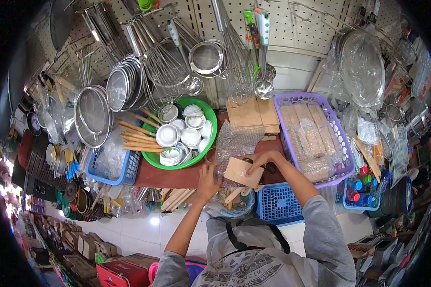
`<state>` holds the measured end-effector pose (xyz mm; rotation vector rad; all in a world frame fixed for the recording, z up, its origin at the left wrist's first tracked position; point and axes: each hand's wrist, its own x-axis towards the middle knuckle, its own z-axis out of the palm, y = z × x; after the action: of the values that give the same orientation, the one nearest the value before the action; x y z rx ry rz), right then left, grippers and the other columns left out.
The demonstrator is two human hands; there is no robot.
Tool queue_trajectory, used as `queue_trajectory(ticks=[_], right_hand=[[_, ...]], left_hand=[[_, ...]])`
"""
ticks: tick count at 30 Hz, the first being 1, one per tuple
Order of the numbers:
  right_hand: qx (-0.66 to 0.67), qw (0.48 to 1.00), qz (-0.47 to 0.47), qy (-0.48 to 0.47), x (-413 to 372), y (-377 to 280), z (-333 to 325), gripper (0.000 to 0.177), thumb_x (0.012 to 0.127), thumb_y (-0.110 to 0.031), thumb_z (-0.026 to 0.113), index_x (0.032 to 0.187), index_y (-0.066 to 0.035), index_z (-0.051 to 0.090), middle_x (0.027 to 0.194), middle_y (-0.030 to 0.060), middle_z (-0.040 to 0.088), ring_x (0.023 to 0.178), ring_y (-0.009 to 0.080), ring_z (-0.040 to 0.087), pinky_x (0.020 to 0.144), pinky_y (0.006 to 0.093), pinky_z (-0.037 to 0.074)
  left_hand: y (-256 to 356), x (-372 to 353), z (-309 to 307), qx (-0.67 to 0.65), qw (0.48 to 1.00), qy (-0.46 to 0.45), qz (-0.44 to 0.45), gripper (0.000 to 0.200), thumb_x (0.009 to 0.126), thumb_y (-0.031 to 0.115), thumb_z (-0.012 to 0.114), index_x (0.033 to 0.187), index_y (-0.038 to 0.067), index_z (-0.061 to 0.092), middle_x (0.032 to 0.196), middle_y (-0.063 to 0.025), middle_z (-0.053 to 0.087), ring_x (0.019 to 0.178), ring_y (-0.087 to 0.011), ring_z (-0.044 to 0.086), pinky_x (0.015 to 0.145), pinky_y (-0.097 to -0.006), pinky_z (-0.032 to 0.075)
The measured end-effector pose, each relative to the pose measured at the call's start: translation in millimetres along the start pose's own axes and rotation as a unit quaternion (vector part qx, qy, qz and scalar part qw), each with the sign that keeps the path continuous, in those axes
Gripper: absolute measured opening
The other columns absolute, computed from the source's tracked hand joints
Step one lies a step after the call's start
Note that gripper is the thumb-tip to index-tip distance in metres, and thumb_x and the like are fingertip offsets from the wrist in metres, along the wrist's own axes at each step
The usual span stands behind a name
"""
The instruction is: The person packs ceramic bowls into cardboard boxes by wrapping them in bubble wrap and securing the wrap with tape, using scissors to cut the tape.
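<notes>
My right hand (263, 161) is closed on a small brown cardboard box (237, 171), thumb on its flat face and fingers behind it. The box is tilted over the front edge of the reddish-brown counter (172, 179). Beneath and behind it, a sheet of clear bubble wrap (237, 141) spreads across the counter. At the left edge of this sheet, my left hand (209, 182) has its fingers bent around the wrap, close to the box's left side. Flat brown cardboard pieces (251, 115) lie behind the bubble wrap.
A green basin (214, 125) of small white bowls and wooden-handled tools stands left. On the right, a purple basket (348, 158) holds several bubble-wrapped boxes. Below the counter edge are a blue crate (278, 203) and a tub of wooden pieces. Whisks (239, 62) and strainers (93, 117) hang ahead.
</notes>
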<state>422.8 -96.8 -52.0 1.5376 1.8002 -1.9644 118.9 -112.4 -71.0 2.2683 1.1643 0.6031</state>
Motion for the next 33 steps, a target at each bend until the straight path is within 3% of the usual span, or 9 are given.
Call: queue_trajectory(ticks=[2,5,15,24,27,33], right_hand=[[-0.004,1.000,-0.001,-0.026,1,-4,-4,0.108,0.070,-0.045,0.086,0.156,-0.013,0.029,0.137,0.0132,0.053,0.119,0.0251,0.053,0.092,0.0362,0.048],[-0.020,0.999,0.022,-0.043,-12,-26,-7,0.111,0.071,-0.045,0.085,0.158,-0.013,0.025,0.141,0.0145,0.051,0.122,0.0259,0.052,0.096,0.0364,0.047],[-0.029,0.992,0.018,-0.125,21,-41,5,0.116,0.066,-0.040,0.089,0.158,-0.016,0.023,0.141,0.0164,0.051,0.123,0.0295,0.055,0.093,0.0399,0.053],[-0.067,0.988,0.074,-0.119,47,-35,1,0.120,0.066,-0.033,0.088,0.161,-0.022,0.015,0.139,0.0177,0.053,0.115,0.0297,0.061,0.087,0.0398,0.056],[0.008,0.988,0.057,-0.146,52,-30,2,0.121,0.066,-0.032,0.088,0.161,-0.025,0.014,0.139,0.0174,0.053,0.113,0.0292,0.062,0.084,0.0387,0.057],[-0.045,0.985,0.087,-0.144,51,-39,0,0.123,0.065,-0.033,0.088,0.161,-0.028,0.012,0.140,0.0179,0.052,0.112,0.0295,0.062,0.086,0.0408,0.058]], left_hand=[[-18,-12,7,0.075,0.995,-0.033,0.049,0.043,0.081,0.014,0.071,0.122,0.009,0.060,0.126,-0.0099,0.051,0.111,-0.0359,0.047,0.093,-0.0466,0.042],[-33,-26,17,0.139,0.987,-0.076,0.034,0.044,0.081,0.020,0.072,0.124,0.013,0.061,0.122,-0.0078,0.054,0.112,-0.0351,0.046,0.093,-0.0455,0.040],[-22,-40,11,0.128,0.989,-0.073,0.001,0.045,0.082,0.028,0.072,0.124,0.013,0.065,0.124,-0.0051,0.055,0.112,-0.0315,0.045,0.094,-0.0450,0.036],[-22,-42,10,0.126,0.989,-0.071,-0.007,0.052,0.079,0.029,0.075,0.127,0.015,0.063,0.125,-0.0028,0.056,0.114,-0.0302,0.045,0.093,-0.0442,0.035],[-21,-43,11,0.131,0.989,-0.069,-0.015,0.055,0.076,0.030,0.078,0.127,0.015,0.063,0.125,-0.0021,0.057,0.115,-0.0299,0.045,0.092,-0.0445,0.035],[-14,-42,14,0.144,0.989,-0.033,-0.023,0.055,0.071,0.032,0.082,0.121,0.016,0.065,0.120,-0.0016,0.059,0.114,-0.0297,0.046,0.092,-0.0447,0.035]])
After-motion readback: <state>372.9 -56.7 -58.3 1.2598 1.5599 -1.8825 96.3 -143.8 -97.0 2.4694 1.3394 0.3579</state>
